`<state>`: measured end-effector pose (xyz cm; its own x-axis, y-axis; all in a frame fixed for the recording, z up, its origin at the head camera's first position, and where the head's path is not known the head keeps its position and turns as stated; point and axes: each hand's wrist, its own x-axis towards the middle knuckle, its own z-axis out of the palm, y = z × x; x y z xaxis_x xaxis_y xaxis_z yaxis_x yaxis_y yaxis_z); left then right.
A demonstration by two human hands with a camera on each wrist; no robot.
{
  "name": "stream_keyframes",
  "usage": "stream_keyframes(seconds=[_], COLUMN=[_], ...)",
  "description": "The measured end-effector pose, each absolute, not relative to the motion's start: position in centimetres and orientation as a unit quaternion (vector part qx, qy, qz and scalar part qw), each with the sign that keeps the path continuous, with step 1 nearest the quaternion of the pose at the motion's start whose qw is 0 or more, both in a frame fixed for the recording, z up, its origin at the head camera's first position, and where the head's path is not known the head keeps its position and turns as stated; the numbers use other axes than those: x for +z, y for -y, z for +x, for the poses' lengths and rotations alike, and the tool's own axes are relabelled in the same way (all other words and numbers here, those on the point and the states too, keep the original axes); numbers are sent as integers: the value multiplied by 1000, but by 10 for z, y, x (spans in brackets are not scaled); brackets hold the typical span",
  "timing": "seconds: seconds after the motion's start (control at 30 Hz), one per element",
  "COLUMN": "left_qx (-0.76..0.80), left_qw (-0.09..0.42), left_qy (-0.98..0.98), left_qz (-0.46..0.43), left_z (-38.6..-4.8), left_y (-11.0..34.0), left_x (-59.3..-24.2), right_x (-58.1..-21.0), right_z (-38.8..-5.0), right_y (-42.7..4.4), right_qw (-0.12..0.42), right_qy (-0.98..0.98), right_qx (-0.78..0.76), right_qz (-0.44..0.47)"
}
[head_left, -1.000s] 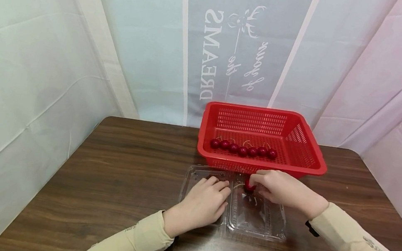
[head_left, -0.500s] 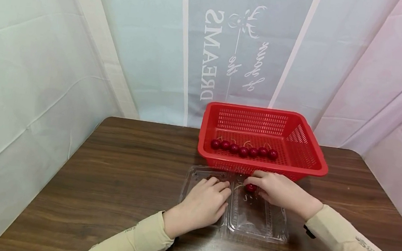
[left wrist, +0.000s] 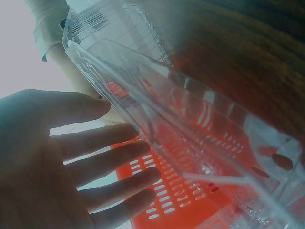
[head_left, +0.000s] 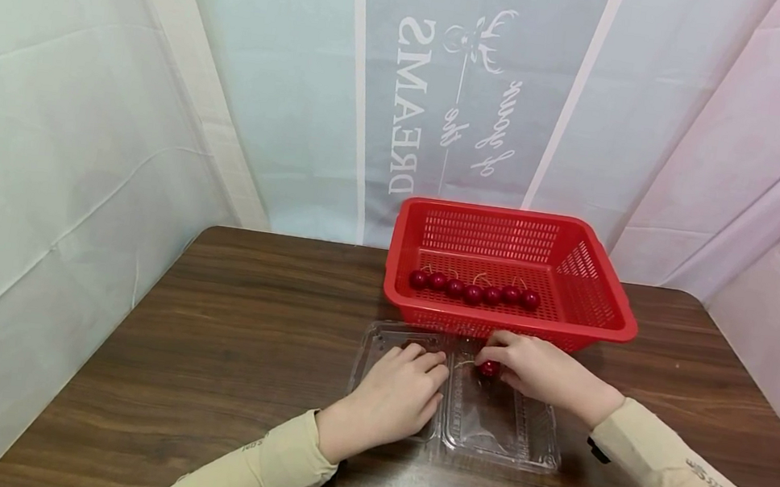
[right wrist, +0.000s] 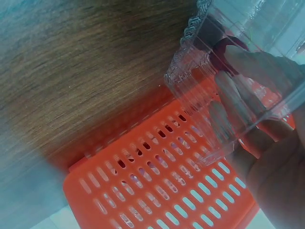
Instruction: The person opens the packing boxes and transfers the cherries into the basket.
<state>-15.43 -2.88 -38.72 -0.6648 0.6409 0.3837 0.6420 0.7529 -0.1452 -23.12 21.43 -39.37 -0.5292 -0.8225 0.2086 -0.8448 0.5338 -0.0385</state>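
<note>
In the head view my right hand [head_left: 534, 365] reaches into the right half of a clear plastic clamshell box [head_left: 496, 453] and pinches a dark red cherry [head_left: 489, 368] near the back end. Its pale stem points left. The right wrist view shows that cherry [right wrist: 228, 53] through the clear wall, with the thumb and fingers at it. My left hand [head_left: 392, 390] rests over the box's left half, the lid. In the left wrist view the fingers [left wrist: 119, 155] are spread and nearly straight, with fingertips at the lid's edge [left wrist: 143, 119].
A red slotted basket [head_left: 613, 332] stands right behind the clamshell box. Inside, several cherries [head_left: 472, 294] with stems lie in a row near the front wall. Brown wood-grain table [head_left: 241, 323] surrounds them, and fabric curtains [head_left: 292, 85] hang at the back and sides.
My right hand has shifted slightly down toward the near side, with the cherry a little lower in the box. My left hand and the basket's cherries look the same.
</note>
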Motion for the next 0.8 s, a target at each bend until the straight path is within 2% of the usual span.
stream_keyframes(seconds=[0.47, 0.8], left_qx=[0, 3], left_qw=[202, 200], left_qy=[915, 916], left_qz=[-350, -349], left_z=[-153, -154], left_y=[29, 28], left_x=[-387, -387], right_x=[-391, -392], right_z=[-226, -226], right_y=[-213, -210], right_qw=[56, 13], right_qy=[875, 869], right_qx=[59, 79], right_qz=[477, 489])
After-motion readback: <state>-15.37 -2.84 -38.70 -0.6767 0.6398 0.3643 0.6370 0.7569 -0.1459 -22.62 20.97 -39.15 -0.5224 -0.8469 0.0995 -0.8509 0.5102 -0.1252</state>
